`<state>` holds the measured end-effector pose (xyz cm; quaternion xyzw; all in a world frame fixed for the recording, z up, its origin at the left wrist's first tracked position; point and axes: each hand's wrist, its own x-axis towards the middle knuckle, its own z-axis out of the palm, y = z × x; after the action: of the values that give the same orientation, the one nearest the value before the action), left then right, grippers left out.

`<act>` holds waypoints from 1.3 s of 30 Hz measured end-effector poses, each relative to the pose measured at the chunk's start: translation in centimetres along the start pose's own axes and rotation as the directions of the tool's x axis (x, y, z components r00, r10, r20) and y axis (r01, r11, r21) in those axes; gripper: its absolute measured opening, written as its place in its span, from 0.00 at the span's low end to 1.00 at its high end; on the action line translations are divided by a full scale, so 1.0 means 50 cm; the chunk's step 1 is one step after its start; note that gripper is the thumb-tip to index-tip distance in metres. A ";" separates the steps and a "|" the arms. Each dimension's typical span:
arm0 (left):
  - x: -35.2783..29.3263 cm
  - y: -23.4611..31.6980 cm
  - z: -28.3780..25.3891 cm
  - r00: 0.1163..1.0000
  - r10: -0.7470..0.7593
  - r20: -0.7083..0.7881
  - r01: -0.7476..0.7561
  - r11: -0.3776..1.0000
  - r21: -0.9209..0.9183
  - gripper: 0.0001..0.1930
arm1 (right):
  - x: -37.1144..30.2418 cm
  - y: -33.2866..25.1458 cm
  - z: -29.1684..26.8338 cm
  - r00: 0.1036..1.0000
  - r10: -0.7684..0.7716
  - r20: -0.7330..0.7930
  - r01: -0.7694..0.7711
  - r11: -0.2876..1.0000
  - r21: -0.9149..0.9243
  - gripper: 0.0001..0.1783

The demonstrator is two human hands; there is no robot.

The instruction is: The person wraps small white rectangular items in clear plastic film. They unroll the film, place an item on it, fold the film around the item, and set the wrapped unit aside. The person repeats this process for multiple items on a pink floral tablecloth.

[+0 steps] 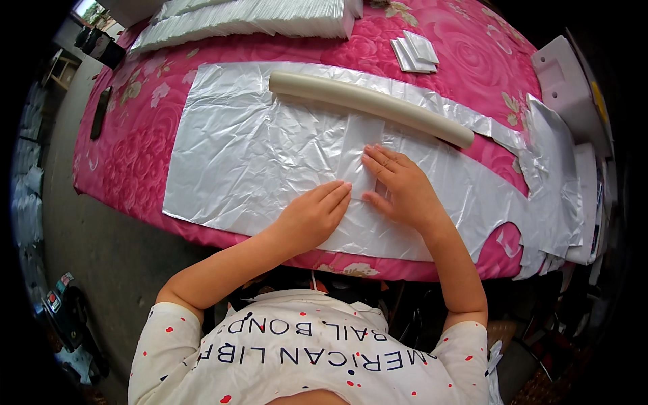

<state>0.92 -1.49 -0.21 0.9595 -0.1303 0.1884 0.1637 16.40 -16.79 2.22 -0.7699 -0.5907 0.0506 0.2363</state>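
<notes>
A large, wrinkled white plastic carrier bag lies flat on the table, its handle straps stretching to the right. Across its middle runs a narrow folded white plastic strip. My left hand rests at the strip's left edge, fingers extended side by side. On the other side my right hand presses its fingertips onto the plastic, thumb apart from the fingers. Neither hand visibly grips anything. Just beyond them a long beige tube lies slantwise over the bag.
A pink flowered cloth covers the table. Long rows of folded white packets stand at the back, with a small pile of white packets nearby. A dark bar-shaped object lies left. White boxes stand at the right edge.
</notes>
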 end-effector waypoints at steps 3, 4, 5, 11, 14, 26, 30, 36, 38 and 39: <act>0.012 -0.009 -0.005 1.000 -0.019 -0.025 0.019 0.999 -0.032 0.12 | 0.003 0.002 0.002 0.999 -0.007 -0.043 0.009 0.999 0.041 0.23; 0.016 -0.010 -0.009 0.999 -0.035 -0.020 0.034 0.998 -0.049 0.10 | 0.004 0.001 0.003 0.998 -0.007 -0.057 0.009 0.999 0.040 0.22; 0.020 -0.010 -0.010 0.998 -0.056 -0.001 0.056 0.997 -0.044 0.10 | 0.006 -0.001 0.005 0.997 -0.007 -0.071 0.010 0.999 0.039 0.21; 0.025 0.000 -0.028 0.993 -0.117 -0.004 0.112 0.956 -0.270 0.09 | -0.003 -0.008 0.010 0.989 -0.022 -0.148 0.036 0.995 0.097 0.22; -0.023 0.016 -0.045 1.000 0.009 -0.020 -0.016 0.908 -0.419 0.12 | -0.040 -0.037 0.022 0.986 -0.068 -0.153 0.086 0.990 0.115 0.21; -0.034 0.003 -0.029 0.996 -0.072 0.051 0.085 0.948 -0.305 0.25 | -0.077 -0.070 0.039 0.974 0.090 -0.206 -0.030 0.961 0.275 0.11; -0.007 0.010 -0.053 0.894 -0.371 0.252 0.433 0.860 -0.270 0.24 | -0.045 -0.082 0.014 0.858 0.509 0.073 -0.481 0.744 0.464 0.11; 0.025 -0.021 -0.038 0.739 -0.609 0.289 0.660 0.568 -0.491 0.30 | 0.028 -0.050 -0.021 0.632 0.612 0.476 -0.775 0.487 0.404 0.16; 0.038 -0.023 -0.047 0.703 -0.632 0.327 0.699 0.529 -0.481 0.32 | 0.034 -0.047 -0.022 0.593 0.613 0.522 -0.805 0.436 0.403 0.17; 0.042 -0.024 -0.049 0.684 -0.642 0.346 0.718 0.508 -0.476 0.32 | 0.032 -0.041 -0.017 0.596 0.608 0.524 -0.803 0.429 0.414 0.17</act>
<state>2.39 0.11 2.47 0.8444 0.1965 -0.0007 0.4983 15.35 -15.16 4.15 -0.8067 -0.1840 0.4492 0.3371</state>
